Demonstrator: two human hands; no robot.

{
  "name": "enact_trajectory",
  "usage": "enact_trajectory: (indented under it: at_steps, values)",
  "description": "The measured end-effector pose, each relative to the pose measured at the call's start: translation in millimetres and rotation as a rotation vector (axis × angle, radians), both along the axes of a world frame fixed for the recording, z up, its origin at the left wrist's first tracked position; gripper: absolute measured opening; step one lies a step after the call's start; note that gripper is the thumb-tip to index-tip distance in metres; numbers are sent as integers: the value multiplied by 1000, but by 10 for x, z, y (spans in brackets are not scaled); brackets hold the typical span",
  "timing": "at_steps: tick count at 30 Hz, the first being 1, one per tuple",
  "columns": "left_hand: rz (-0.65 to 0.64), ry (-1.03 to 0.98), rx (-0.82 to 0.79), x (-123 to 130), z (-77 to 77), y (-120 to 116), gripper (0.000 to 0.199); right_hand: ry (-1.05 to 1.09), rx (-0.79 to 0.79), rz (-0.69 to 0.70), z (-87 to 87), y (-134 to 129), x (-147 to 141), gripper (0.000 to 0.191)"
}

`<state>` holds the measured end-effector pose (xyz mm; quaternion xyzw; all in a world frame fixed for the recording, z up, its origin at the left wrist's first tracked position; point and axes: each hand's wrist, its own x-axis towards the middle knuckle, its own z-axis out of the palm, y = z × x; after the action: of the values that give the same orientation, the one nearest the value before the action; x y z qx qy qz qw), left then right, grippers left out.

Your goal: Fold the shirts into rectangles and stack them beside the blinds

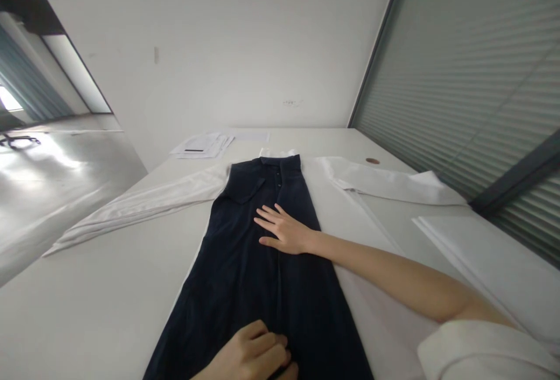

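Note:
A dark navy garment (245, 269) with a waistband and a short row of buttons lies lengthwise before me. Whether it is a skirt or trousers I cannot tell. Under it is a white shirt, its left sleeve (161, 199) and right sleeve (394, 186) stretched out to the sides. My right hand (282, 231) rests flat, fingers spread, on the middle of the navy cloth. Closer to me, my left hand (256, 354) is closed against the same cloth near its centre line. Its fingertips are hidden, so any fabric pinched in them does not show.
The garments lie on a long white table (105, 298) against a wall. At its far left are white papers (203, 145) with a black strip. A brown round spot (373, 160) is at the far right. White folded cloth or sheets (494, 263) lie beside the blinds (472, 65).

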<state>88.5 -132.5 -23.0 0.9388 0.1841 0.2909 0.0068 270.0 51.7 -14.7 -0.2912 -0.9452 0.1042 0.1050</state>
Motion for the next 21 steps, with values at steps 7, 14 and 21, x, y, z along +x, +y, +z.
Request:
enact_trajectory:
  at_steps: [7,14,21]
  values:
    - [-16,-113,-19,-37,654,223,21,-5,-18,246,70,-776,119,68]
    - [344,-356,-286,322,716,1564,18,33,28,337,134,-1289,70,69]
    - [796,-281,-633,641,522,3209,18,55,88,303,53,-1280,75,63]
